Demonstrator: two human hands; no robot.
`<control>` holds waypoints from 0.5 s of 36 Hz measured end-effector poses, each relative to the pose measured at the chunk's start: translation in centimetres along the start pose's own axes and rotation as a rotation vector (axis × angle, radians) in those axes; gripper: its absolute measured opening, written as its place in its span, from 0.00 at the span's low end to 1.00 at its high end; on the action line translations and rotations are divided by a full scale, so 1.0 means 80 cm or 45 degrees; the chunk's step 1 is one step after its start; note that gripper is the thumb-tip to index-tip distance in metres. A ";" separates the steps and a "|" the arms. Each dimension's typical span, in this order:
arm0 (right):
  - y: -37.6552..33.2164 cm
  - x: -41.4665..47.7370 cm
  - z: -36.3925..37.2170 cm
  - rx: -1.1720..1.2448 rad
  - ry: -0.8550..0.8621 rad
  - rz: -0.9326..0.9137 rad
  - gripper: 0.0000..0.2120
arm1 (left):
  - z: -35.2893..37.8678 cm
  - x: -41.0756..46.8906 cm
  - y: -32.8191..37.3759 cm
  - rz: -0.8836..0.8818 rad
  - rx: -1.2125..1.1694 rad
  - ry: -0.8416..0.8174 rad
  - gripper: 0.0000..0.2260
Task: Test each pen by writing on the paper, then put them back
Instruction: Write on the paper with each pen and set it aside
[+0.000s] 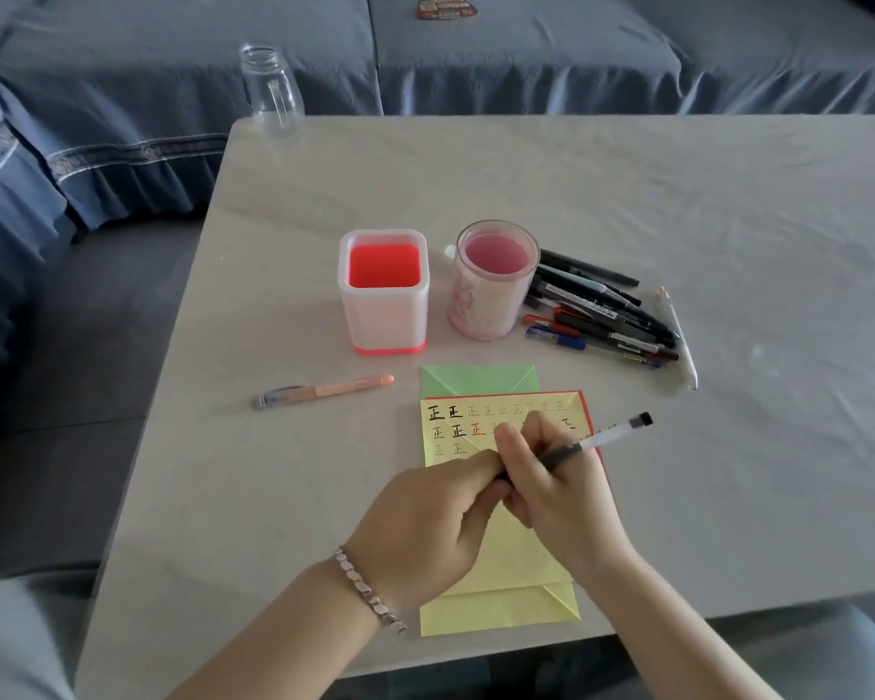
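A yellow paper (501, 563) with rows of written characters lies at the table's near edge, over a green sheet (476, 378) and a red one. My right hand (551, 487) grips a white pen with a black end (612, 434) above the paper. My left hand (425, 527) pinches the pen's front end; the tip is hidden between my fingers. A pile of several pens (602, 310) lies right of a round pink holder (493, 280). A square white-and-red holder (384, 290) stands to its left. An orange pen (324, 391) lies alone left of the paper.
A clear glass jar (271, 88) stands at the table's far left corner. A white pen (678, 336) lies at the right side of the pile. A blue-covered sofa runs behind the table. The grey table (728, 219) stretches right.
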State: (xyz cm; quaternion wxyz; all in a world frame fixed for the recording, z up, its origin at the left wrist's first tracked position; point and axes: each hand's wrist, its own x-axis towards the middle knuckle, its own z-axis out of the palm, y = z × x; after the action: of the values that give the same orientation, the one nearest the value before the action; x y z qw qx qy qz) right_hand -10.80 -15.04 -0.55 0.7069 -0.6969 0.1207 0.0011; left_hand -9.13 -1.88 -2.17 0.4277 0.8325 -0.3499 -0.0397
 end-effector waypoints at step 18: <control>0.035 0.040 -0.030 -0.055 0.265 -0.049 0.13 | 0.034 -0.015 -0.084 -0.397 0.658 0.186 0.24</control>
State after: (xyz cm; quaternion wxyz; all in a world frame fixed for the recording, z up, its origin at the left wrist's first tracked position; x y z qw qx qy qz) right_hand -8.55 -17.83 -3.86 0.6753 -0.7105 0.1800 -0.0823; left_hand -7.33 -0.43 -9.11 0.2145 0.9580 -0.1850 0.0453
